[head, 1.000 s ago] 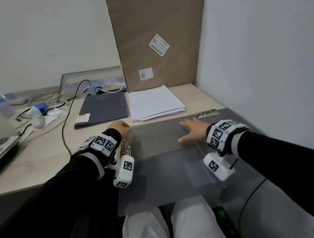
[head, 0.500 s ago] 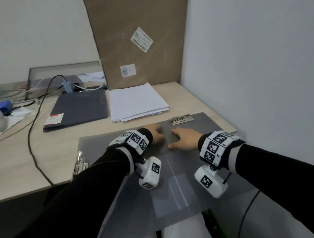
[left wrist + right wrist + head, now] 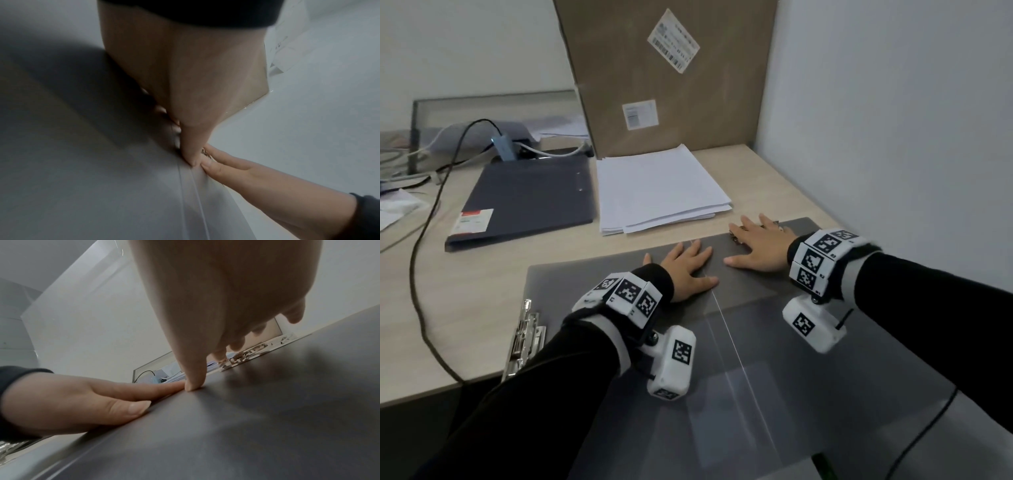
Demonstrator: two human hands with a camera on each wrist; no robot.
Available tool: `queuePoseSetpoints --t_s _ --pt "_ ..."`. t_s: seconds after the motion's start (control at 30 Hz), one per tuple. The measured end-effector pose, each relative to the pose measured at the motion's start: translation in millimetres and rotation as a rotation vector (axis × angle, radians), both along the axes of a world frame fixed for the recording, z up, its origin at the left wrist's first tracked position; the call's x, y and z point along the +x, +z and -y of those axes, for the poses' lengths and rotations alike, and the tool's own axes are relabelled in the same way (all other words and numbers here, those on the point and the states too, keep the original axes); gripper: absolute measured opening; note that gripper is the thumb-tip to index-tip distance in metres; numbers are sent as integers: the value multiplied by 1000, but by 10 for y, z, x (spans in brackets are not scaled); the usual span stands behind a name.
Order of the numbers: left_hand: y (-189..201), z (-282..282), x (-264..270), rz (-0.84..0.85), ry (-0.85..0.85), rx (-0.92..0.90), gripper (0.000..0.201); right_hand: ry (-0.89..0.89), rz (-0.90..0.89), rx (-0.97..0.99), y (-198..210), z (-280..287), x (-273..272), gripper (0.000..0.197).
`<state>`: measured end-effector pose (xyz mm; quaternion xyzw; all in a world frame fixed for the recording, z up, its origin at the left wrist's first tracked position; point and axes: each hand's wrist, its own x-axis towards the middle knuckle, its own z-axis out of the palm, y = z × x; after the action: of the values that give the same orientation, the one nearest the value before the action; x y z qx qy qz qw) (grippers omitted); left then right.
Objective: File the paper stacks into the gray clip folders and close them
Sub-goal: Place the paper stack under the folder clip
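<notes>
An open gray clip folder (image 3: pixel 774 342) lies flat on the desk, its near part hanging over the front edge. My left hand (image 3: pixel 686 265) presses flat with straight fingers beside the centre crease (image 3: pixel 726 329). My right hand (image 3: pixel 755 245) lies flat on the right panel, fingers spread over the metal clip (image 3: pixel 736 239) at its far edge. A second metal clip (image 3: pixel 525 339) sits on the folder's left edge. In the right wrist view the right hand's thumb (image 3: pixel 195 369) touches the left hand (image 3: pixel 82 399). A white paper stack (image 3: pixel 657 192) lies just beyond the folder.
A closed dark folder (image 3: pixel 524 202) lies left of the paper. A tall cardboard box (image 3: pixel 671 75) leans at the back, with the wall (image 3: pixel 893 137) close on the right. A black cable (image 3: pixel 424 260) trails across the left of the desk (image 3: pixel 465 308).
My left hand has left the folder's left edge and flattened beside the crease. My right hand has slid right onto the far clip. The view has turned to the right.
</notes>
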<state>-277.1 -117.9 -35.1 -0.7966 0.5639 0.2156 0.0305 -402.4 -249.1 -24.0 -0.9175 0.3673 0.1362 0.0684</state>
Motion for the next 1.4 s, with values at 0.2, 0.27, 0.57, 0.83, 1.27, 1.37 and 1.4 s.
queuePoseSetpoints --t_s 0.2,0.27,0.57,0.83,1.27,1.37,1.4 --pt "-5 16 9 -3 -2 15 68 -17 -66 15 -42 52 4 80" --pt "1 15 11 -5 -4 18 68 -35 -32 67 -42 50 -3 80" --pt "18 23 36 -31 2 15 69 -231 560 111 399 195 -92 23" --pt "66 17 56 -41 4 17 70 -344 273 -90 460 519 -308 35" --pt "10 318 272 -48 31 -6 73 -66 104 124 264 20 -247 62" --pt "58 299 259 -93 53 -103 67 -60 2 162 169 -141 -194 76" --pt "87 284 263 -120 61 -169 61 -74 -3 153 178 -166 -168 75"
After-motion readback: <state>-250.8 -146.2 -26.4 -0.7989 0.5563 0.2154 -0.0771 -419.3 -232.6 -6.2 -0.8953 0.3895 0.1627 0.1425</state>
